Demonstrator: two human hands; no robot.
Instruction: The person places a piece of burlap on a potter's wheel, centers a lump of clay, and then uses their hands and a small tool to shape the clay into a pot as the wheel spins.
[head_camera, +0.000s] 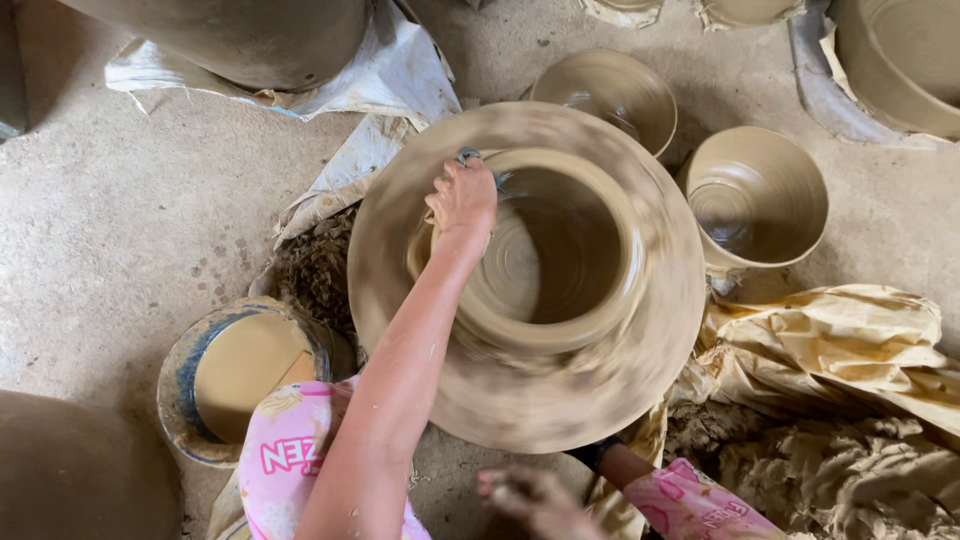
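A wide, wet clay pot spins on a wheel, its outer wall blurred by the turning. My left hand reaches from the lower left and is closed over the far-left part of the pot's rim, thumb side inside the opening. A small grey-blue piece shows at the fingertips. My right hand is low, below the near edge of the pot, smeared with clay and blurred. Pink printed clothing shows on both sides of my arms.
A bucket of clay-coloured water stands at the lower left. Two finished clay bowls sit behind and right of the wheel. Large pots stand at the top corners. Crumpled plastic sheet and heaped clay lie at the right.
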